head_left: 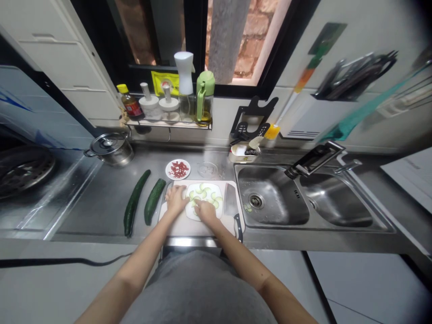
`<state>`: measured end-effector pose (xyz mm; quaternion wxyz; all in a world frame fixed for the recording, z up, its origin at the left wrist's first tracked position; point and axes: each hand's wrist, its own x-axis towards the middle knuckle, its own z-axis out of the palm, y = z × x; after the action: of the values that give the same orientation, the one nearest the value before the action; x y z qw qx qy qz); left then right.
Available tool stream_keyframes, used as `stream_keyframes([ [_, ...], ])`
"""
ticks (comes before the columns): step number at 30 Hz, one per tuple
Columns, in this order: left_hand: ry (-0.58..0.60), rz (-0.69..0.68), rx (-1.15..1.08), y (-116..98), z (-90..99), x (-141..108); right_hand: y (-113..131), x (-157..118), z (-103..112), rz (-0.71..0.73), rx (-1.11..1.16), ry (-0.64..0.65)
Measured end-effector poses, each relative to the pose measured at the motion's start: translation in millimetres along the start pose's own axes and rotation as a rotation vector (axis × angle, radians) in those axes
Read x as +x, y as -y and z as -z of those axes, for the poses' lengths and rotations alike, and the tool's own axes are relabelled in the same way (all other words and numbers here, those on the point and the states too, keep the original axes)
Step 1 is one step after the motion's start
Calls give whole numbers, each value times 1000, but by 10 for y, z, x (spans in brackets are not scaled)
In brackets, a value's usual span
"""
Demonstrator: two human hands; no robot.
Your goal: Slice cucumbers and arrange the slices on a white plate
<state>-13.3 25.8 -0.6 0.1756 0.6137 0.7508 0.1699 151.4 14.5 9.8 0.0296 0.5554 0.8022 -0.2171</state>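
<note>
A white plate (204, 218) lies on a pale cutting board (185, 228), with several pale green cucumber slices (204, 193) arranged in curves on it. At the plate's left edge is my left hand (176, 200), its fingers apart and its thumb touching the rim. My right hand (206, 212) reaches over the plate, fingertips pinched together at a slice on the left side; the fingers partly hide that slice. A cleaver (231, 200) rests on the right of the board, its black handle toward me. Two green cucumbers, one whole (136, 204) and one cut (154, 202), lie to the left.
A small plate of chopped red pieces (178, 169) sits behind the board. On the right is a double steel sink (270, 220) with a faucet (313, 159). A lidded pot (111, 148) stands at back left. Bottles and jars line a wall shelf (168, 123).
</note>
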Motion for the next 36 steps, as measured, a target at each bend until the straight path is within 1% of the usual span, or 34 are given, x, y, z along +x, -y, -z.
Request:
stream_keyframes([
  [4, 20, -110, -33, -25, 27, 4, 28, 28, 25, 0, -35, -8],
  [11, 38, -177, -9, 15, -43, 25, 69, 77, 44, -5, -57, -20],
  [16, 31, -184, -5, 41, -69, 17, 68, 71, 53, -8, -54, -10],
  [23, 35, -172, -8, 28, -43, -2, 46, 72, 29, 19, -64, -26],
  [29, 32, -158, -4, 29, -38, -14, 40, 79, -13, 5, -60, -16],
  [36, 15, -174, -1, 45, -18, -27, 18, 77, -50, 11, -43, -32],
])
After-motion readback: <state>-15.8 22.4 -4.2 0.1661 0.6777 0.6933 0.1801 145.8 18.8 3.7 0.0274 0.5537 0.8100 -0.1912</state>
